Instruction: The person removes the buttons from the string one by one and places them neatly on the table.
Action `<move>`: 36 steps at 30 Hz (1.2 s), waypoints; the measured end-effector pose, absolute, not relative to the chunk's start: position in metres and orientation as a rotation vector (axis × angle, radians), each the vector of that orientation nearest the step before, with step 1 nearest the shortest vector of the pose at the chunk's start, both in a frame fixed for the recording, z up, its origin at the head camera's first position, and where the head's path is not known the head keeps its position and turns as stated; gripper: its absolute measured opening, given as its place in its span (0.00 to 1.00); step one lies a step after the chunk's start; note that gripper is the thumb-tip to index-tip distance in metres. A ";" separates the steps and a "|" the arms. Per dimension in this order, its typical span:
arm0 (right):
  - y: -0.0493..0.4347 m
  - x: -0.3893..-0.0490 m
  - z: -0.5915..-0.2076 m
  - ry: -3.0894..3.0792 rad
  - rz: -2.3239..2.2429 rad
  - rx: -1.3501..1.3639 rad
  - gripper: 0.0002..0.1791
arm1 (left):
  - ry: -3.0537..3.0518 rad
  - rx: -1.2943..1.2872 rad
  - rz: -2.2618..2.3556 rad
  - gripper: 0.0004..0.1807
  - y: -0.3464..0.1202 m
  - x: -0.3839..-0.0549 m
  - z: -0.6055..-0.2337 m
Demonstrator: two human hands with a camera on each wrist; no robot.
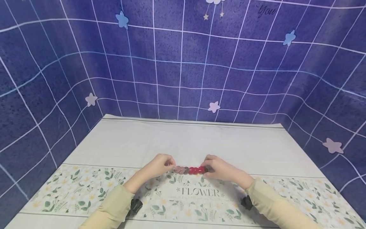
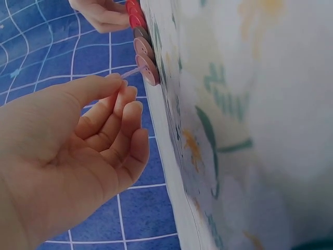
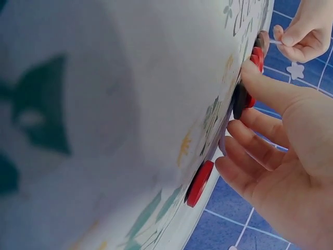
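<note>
A row of buttons strung on a pale cord stretches between both hands, low over the tablecloth. Pinkish-brown buttons (image 1: pixel 179 169) lie at the left, then a dark one (image 1: pixel 186 170), several red ones (image 1: pixel 195 170) and another dark one at the right. My left hand (image 1: pixel 160 165) pinches the thin cord (image 2: pixel 131 72) between thumb and fingertips, just beyond the last pinkish button (image 2: pixel 148 70). The right hand (image 1: pixel 221 168) holds the row's right end, thumb and fingers around the black button (image 3: pixel 239 101) and the red one beside it. Below those fingers sits a separate red button (image 3: pixel 200 185).
A white table (image 1: pixel 183 136) carries a floral runner (image 1: pixel 94 190) marked "FLOWER" beneath the hands. Behind and at both sides hangs a blue gridded curtain (image 1: pixel 168 73) with stars. Black wrist straps (image 1: pixel 136 206) show under the cream sleeves (image 1: pixel 111 206).
</note>
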State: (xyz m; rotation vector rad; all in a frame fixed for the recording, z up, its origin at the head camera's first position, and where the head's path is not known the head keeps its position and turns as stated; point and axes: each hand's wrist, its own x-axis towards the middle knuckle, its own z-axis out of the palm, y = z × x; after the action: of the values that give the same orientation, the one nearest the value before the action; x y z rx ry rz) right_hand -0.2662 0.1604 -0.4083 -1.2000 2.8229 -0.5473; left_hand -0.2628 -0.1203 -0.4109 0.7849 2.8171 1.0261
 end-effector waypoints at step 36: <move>0.166 -0.269 -0.405 2.803 -0.604 -1.223 0.14 | 2.819 0.762 1.011 0.04 -0.121 -0.265 -0.414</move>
State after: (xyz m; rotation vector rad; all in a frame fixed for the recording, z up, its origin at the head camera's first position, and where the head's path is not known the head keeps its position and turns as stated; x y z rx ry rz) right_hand -0.2690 0.1658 -0.4053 -1.2227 2.8026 -0.6040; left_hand -0.2646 -0.1210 -0.4141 0.7625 2.8186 1.0112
